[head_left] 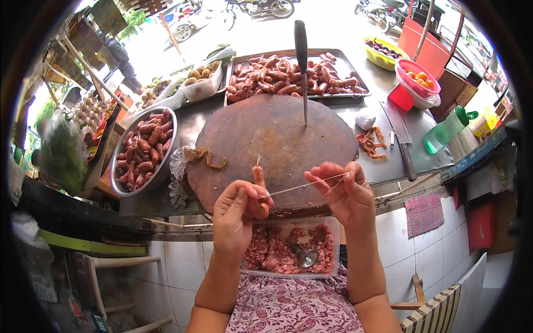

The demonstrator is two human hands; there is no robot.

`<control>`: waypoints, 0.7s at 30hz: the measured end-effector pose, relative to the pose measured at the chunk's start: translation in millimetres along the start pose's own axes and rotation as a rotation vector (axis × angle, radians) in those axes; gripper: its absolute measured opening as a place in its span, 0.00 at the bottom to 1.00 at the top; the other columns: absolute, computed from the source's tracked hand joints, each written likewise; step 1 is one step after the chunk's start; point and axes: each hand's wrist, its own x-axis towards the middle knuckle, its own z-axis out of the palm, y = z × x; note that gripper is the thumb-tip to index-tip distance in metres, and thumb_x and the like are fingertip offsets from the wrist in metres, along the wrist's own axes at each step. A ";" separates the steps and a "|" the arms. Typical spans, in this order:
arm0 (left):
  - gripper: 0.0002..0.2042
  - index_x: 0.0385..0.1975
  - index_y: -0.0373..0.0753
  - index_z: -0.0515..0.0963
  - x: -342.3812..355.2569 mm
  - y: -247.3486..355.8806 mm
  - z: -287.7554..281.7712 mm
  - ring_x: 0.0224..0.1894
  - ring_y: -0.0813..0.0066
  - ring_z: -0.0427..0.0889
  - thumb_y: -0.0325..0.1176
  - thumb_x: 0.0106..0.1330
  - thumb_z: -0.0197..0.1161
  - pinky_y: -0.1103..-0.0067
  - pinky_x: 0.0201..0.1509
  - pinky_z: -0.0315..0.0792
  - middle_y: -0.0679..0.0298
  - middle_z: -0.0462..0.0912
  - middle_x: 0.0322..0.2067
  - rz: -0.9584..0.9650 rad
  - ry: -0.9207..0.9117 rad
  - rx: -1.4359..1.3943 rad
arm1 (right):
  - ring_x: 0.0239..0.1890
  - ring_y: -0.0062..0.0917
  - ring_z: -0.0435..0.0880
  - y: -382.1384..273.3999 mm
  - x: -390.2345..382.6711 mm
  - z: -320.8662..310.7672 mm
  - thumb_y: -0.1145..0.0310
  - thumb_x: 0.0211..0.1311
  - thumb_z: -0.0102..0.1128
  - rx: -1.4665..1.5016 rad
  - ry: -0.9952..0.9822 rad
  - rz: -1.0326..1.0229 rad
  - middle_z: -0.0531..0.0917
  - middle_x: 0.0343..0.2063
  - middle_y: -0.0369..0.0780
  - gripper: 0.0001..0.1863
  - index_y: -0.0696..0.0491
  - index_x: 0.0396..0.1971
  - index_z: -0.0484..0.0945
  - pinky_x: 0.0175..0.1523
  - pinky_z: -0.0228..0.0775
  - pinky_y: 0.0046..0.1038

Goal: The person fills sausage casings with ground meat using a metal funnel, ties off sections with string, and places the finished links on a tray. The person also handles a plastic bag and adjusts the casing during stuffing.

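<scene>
My left hand is closed around a short raw sausage, whose tied end points up over the round wooden chopping block. Its fingers also pinch a thin white string, stretched taut across to my right hand. There the thumb and forefinger grip the string, and a loose piece of it dangles below them. Under both hands, at my lap, a clear plastic tub holds minced meat and a metal scoop.
A knife stands upright, stuck in the block. Behind lies a tray of sausages; at left, a metal bowl holds more. On the right are a cleaver, casing scraps, a string ball and a green bottle.
</scene>
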 end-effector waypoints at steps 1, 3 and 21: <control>0.11 0.35 0.36 0.76 0.2 2.4 -2.9 0.38 0.71 0.82 0.34 0.79 0.50 0.81 0.42 0.74 0.58 0.83 0.37 -0.078 -0.058 -0.018 | 0.31 0.28 0.78 3.5 2.2 -0.3 0.68 0.71 0.58 0.059 -0.005 -0.007 0.77 0.22 0.36 0.04 0.51 0.38 0.78 0.52 0.77 0.39; 0.11 0.34 0.37 0.75 -1.8 8.6 -7.1 0.33 0.76 0.77 0.34 0.79 0.51 0.82 0.38 0.71 0.62 0.80 0.32 -0.149 -0.158 0.089 | 0.25 0.24 0.73 -0.5 6.8 0.8 0.66 0.72 0.58 0.116 -0.001 0.024 0.72 0.17 0.32 0.04 0.50 0.39 0.76 0.44 0.78 0.37; 0.20 0.20 0.36 0.72 51.9 27.4 7.5 0.22 0.86 0.62 0.39 0.76 0.56 0.83 0.26 0.59 0.72 0.67 0.17 -0.188 -0.437 0.785 | 0.14 0.14 0.53 -34.9 52.8 -10.0 0.66 0.73 0.57 -0.210 0.243 0.031 0.58 0.13 0.26 0.07 0.53 0.35 0.77 0.20 0.44 0.20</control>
